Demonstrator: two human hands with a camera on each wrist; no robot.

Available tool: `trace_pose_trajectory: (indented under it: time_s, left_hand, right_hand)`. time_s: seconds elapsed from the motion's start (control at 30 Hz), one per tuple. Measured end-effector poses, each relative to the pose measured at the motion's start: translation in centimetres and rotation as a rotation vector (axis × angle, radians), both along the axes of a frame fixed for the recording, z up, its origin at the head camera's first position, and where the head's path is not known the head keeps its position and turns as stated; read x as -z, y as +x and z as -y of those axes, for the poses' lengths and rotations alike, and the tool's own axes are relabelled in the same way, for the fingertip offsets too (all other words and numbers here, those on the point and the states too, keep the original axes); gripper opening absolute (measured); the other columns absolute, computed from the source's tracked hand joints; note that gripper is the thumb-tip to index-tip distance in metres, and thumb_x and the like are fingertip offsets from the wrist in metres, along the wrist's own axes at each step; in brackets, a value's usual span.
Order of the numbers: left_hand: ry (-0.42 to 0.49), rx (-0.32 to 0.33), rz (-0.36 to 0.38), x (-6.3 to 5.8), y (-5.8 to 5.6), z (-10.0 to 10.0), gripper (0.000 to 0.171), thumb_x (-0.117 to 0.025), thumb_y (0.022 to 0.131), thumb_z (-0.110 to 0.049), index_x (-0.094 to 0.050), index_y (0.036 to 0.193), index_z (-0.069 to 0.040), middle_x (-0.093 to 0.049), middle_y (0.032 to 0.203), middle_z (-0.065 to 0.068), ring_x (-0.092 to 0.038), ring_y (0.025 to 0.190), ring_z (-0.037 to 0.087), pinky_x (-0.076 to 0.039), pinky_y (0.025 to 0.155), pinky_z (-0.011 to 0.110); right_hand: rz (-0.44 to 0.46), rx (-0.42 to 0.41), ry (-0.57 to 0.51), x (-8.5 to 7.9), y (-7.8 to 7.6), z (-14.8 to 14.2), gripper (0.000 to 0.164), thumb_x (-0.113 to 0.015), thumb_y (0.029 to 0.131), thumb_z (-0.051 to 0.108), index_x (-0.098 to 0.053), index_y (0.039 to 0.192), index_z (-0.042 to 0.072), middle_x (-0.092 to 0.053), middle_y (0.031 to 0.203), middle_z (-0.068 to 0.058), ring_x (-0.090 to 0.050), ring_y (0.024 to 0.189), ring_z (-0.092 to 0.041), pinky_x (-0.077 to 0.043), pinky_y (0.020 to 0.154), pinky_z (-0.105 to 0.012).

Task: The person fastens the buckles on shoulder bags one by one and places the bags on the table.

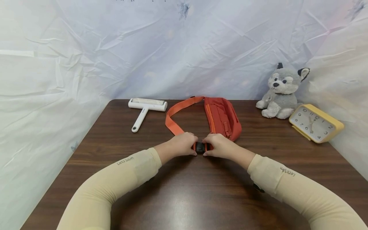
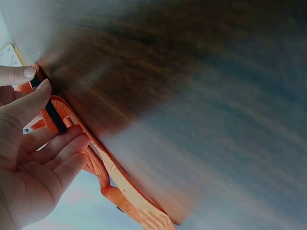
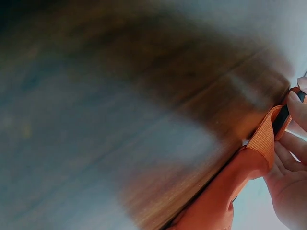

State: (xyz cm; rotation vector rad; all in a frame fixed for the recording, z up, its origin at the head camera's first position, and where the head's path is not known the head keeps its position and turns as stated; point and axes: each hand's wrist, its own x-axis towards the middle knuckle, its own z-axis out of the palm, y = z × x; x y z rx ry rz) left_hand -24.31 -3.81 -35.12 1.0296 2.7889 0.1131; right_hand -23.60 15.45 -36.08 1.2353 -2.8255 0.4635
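Note:
A red-orange waist bag (image 1: 222, 118) lies on the table, its orange strap (image 1: 175, 116) looping out to the left. At the near side of the loop, both hands meet at the black buckle (image 1: 200, 147). My left hand (image 1: 181, 144) pinches the buckle's left end between thumb and fingers; the left wrist view shows the black buckle (image 2: 54, 115) and orange webbing against the fingers. My right hand (image 1: 219, 146) pinches the right end, beside the bag; the strap (image 3: 265, 136) meets the buckle there in the right wrist view. Fingers hide much of both buckle ends.
A white lint roller (image 1: 142, 111) lies at the back left of the brown table (image 1: 178, 198). At the back right sits a grey husky plush (image 1: 280, 91), with a yellow alarm clock (image 1: 316, 123) beside it. A pale wrinkled sheet (image 1: 184, 48) hangs behind the table.

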Motion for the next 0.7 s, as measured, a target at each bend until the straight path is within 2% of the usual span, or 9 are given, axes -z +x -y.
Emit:
trace_pose_trajectory:
  time_s: [0.33, 0.7]
  left_hand:
    - [-0.008, -0.022, 0.008, -0.12, 0.17, -0.06, 0.04, -0.076, 0.078, -0.037, -0.064, 0.107, -0.011, -0.059, 0.094, -0.001, -0.053, 0.079, 0.009, -0.045, 0.065, 0.026]
    - [0.019, -0.008, 0.002, -0.19, 0.09, 0.08, 0.038, -0.075, 0.079, -0.039, -0.064, 0.102, -0.01, -0.058, 0.087, -0.002, -0.053, 0.074, 0.009, -0.044, 0.061, 0.024]
  right_hand:
    - [0.015, 0.006, 0.002, -0.04, -0.05, 0.1, 0.042, -0.081, 0.074, 0.025, -0.067, 0.106, 0.0, -0.064, 0.097, -0.007, -0.059, 0.09, -0.019, -0.049, 0.076, -0.034]
    - [0.033, 0.028, -0.006, -0.08, 0.16, 0.07, 0.042, -0.081, 0.075, 0.025, -0.066, 0.107, 0.002, -0.063, 0.098, -0.007, -0.059, 0.089, -0.019, -0.049, 0.076, -0.033]
